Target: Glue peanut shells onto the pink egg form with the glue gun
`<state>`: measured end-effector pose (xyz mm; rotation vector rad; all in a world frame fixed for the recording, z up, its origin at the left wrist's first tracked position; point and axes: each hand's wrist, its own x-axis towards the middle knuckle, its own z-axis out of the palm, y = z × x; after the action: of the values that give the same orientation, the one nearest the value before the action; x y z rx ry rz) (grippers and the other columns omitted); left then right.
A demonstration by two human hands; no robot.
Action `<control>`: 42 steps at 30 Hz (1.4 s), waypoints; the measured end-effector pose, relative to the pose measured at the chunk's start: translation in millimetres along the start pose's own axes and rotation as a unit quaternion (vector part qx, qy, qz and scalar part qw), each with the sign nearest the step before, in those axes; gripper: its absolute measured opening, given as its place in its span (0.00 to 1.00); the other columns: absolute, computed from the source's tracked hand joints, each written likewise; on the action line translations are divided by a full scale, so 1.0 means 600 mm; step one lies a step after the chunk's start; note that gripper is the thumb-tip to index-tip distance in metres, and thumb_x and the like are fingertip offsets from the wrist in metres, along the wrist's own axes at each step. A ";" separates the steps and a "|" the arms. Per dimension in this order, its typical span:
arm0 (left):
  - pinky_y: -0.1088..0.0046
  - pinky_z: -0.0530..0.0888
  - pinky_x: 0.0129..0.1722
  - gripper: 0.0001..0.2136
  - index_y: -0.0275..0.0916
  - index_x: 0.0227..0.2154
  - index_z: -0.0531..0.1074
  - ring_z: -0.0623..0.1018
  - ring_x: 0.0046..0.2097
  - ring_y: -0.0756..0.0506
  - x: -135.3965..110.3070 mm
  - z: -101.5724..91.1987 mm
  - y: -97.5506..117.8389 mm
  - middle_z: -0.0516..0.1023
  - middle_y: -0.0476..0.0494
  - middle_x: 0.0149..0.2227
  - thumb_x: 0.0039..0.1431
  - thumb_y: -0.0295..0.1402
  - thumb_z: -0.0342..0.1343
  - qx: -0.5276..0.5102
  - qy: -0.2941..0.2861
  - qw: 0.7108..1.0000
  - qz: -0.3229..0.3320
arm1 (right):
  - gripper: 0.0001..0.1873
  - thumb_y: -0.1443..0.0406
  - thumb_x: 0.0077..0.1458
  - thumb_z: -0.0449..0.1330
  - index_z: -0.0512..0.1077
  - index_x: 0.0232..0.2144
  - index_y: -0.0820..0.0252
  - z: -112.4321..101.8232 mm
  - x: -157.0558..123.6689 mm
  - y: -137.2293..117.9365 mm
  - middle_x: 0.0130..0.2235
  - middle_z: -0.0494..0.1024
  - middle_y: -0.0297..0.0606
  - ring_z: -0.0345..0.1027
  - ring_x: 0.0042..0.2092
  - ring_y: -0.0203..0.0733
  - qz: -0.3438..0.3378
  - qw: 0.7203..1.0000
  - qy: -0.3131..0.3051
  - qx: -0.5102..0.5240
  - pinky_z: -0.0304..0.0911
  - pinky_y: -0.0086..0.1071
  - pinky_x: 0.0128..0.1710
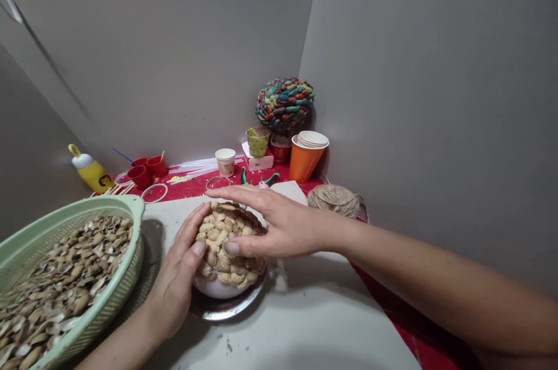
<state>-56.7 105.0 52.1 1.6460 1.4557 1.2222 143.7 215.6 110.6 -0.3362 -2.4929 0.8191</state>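
A white ball, its upper part covered in peanut shells [220,233], sits in a shiny round metal dish [222,315]. The ball's bare white underside [218,288] shows below the shells. My left hand [178,271] is closed around its left side, with the thumb on the front shells. From the right, my right hand [274,225] grips across the ball, thumb pressed on the front and fingers stretched over the top. The right palm hides part of the ball's right side.
A green basket [137,225] of loose shells stands left. Behind are red cups [138,176], a yellow bottle [93,175], a paper cup [225,164], green-handled pliers [272,179], orange cups [305,161], twine [333,200] and a multicoloured shell-covered ball [285,103]. Grey walls enclose the table.
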 end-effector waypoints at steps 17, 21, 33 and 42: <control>0.59 0.47 0.68 0.23 0.50 0.64 0.57 0.54 0.69 0.42 -0.003 -0.004 -0.005 0.54 0.51 0.69 0.68 0.43 0.42 0.004 -0.012 1.000 0.004 | 0.29 0.58 0.56 0.63 0.64 0.57 0.65 0.038 -0.008 0.015 0.56 0.69 0.49 0.62 0.58 0.45 -0.071 0.996 0.051 -0.022 0.60 0.43 0.59; 0.58 0.49 0.68 0.24 0.52 0.65 0.56 0.54 0.69 0.41 -0.003 -0.007 -0.003 0.54 0.51 0.69 0.67 0.43 0.44 0.008 -0.027 1.000 0.010 | 0.30 0.60 0.55 0.63 0.63 0.58 0.64 0.033 -0.009 0.014 0.57 0.69 0.49 0.62 0.59 0.45 -0.060 0.997 0.045 -0.006 0.58 0.43 0.60; 0.53 0.56 0.65 0.28 0.50 0.65 0.54 0.61 0.66 0.38 0.000 -0.005 0.013 0.56 0.45 0.68 0.62 0.42 0.52 0.082 -0.034 0.995 0.034 | 0.27 0.64 0.53 0.64 0.66 0.56 0.60 0.023 -0.010 0.006 0.54 0.72 0.44 0.65 0.55 0.43 -0.054 0.997 0.049 0.015 0.61 0.41 0.57; 0.54 0.59 0.64 0.27 0.46 0.63 0.58 0.63 0.64 0.37 0.006 -0.001 0.013 0.60 0.42 0.66 0.62 0.43 0.52 0.076 -0.015 0.997 0.026 | 0.26 0.65 0.51 0.64 0.67 0.53 0.59 0.023 -0.008 0.000 0.53 0.73 0.43 0.65 0.55 0.44 -0.054 0.997 0.053 -0.006 0.60 0.42 0.57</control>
<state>-54.1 107.0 60.3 1.8061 1.5287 1.1343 140.5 207.1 98.9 -0.2411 -2.3959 0.7234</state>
